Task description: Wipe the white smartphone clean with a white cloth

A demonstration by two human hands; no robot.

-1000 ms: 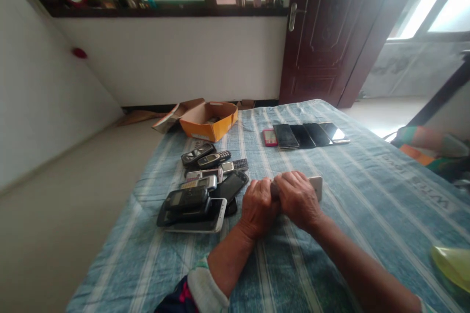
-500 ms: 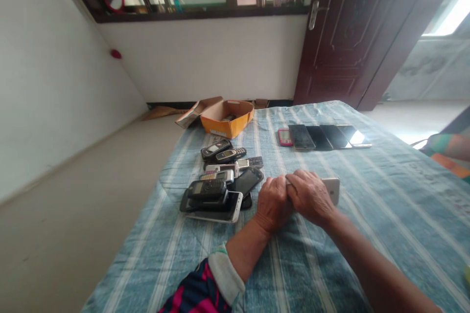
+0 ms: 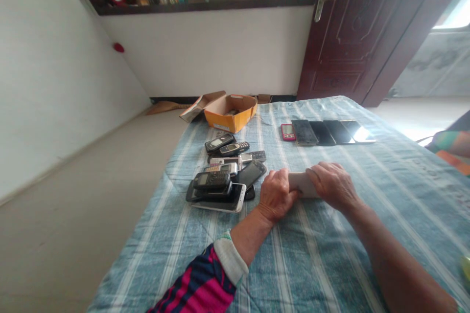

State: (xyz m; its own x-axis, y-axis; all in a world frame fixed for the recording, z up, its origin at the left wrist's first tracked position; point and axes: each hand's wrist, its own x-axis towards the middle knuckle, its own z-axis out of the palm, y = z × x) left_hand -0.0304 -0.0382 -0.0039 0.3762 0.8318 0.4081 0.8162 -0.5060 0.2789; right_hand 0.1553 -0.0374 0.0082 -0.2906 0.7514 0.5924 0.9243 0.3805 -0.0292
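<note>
A pale smartphone (image 3: 303,185) lies sideways between my two hands, its light back facing me. My left hand (image 3: 276,194) grips its left end, with the thumb across the lower edge. Around its right end my right hand (image 3: 333,185) is closed, fingers curled over the top. Just left of my left hand sits a pile of old mobile phones: a black keypad phone (image 3: 212,180) rests on a white-edged smartphone (image 3: 235,198), and a dark slider-like phone (image 3: 251,173) leans beside them.
Farther off, a pink phone (image 3: 288,132) and several dark smartphones (image 3: 304,132) form a row. An open yellow cardboard box (image 3: 231,121) stands at the table's far left edge. The striped cloth (image 3: 293,264) covers the table. A brown door (image 3: 345,34) is behind.
My right hand has slid right along the smartphone, away from my left hand, uncovering its middle and now covering its right end. The view has shifted slightly.
</note>
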